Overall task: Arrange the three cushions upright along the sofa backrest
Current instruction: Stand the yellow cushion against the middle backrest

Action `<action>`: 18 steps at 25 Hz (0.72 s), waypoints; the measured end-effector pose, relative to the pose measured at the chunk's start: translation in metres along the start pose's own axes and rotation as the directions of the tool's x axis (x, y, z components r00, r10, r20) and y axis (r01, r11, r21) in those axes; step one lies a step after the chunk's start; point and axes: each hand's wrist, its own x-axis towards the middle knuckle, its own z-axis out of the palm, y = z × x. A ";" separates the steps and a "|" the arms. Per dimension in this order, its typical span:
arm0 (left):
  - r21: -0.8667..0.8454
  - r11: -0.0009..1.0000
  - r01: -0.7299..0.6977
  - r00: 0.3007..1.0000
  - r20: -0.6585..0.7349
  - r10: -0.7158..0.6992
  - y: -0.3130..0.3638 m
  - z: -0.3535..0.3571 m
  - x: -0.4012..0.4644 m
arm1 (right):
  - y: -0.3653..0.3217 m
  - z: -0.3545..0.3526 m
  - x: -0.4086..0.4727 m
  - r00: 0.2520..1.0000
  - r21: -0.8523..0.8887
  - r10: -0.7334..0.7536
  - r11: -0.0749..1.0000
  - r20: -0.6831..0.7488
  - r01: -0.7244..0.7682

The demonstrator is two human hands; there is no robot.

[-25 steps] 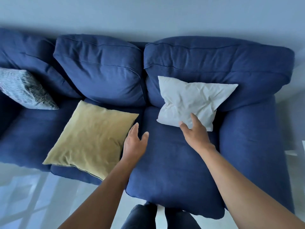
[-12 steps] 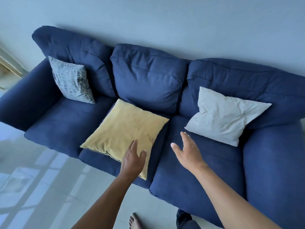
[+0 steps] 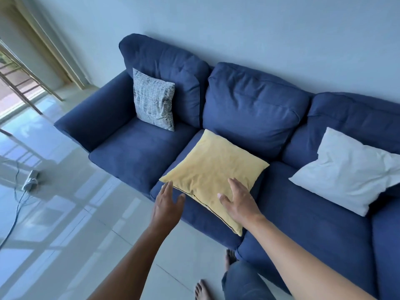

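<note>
Yellow cushion flat on middle seat, both hands open at its near edge

Yellow square fabric cushion (image 3: 213, 169) lies flat on the middle seat of the dark blue three-seat fabric sofa (image 3: 134, 156), turned diamond-wise, one corner poking past the seat's front edge. Right hand (image 3: 240, 201) is over the cushion's near right part, fingers (image 3: 234, 185) straight and spread, thumb out to the side; palm down on or just above the fabric, contact unclear, nothing gripped. Left hand (image 3: 167, 203) is just off the cushion's left corner, fingertips (image 3: 167, 186) next to that corner, thumb near the dark piped edge; fingers extended and loosely apart, holding nothing, over the seat front.

Beyond the right fingertips, past the yellow cushion, is the middle back pillow of the sofa. Far beyond the left fingertips, the grey-and-white striped square cushion (image 3: 154, 99) stands upright against the left back pillow. Well off to the right of the right hand, the white crumpled fabric cushion (image 3: 348, 172) leans tilted against the right back pillow, lower corner on the seat.

Below the wrists: pale glossy tiled floor (image 3: 86, 213), bare feet (image 3: 201, 289), blue denim knee (image 3: 240, 280). On the floor well to the left of the left hand, a white power strip with cable (image 3: 30, 180).
</note>
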 end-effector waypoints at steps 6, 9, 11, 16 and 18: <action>0.016 1.000 -0.021 0.999 0.038 0.021 0.005 0.000 0.057 | -0.002 0.010 0.063 0.997 0.002 0.072 0.997 -0.014 -0.072; 0.072 0.997 -0.037 0.995 0.090 0.031 0.012 0.000 0.098 | 0.001 0.013 0.100 0.993 0.057 0.116 0.992 -0.018 -0.115; 0.119 0.992 -0.051 0.992 0.123 0.036 0.018 0.001 0.128 | 0.004 0.011 0.121 0.986 0.085 0.165 0.983 -0.025 -0.162; 0.160 0.982 -0.105 0.976 0.205 0.071 0.045 0.012 0.190 | 0.028 -0.010 0.154 0.959 0.080 0.282 0.957 -0.016 -0.280; 0.161 0.980 -0.115 0.970 0.231 0.076 0.055 0.021 0.214 | 0.036 -0.020 0.167 0.941 0.077 0.338 0.939 -0.025 -0.336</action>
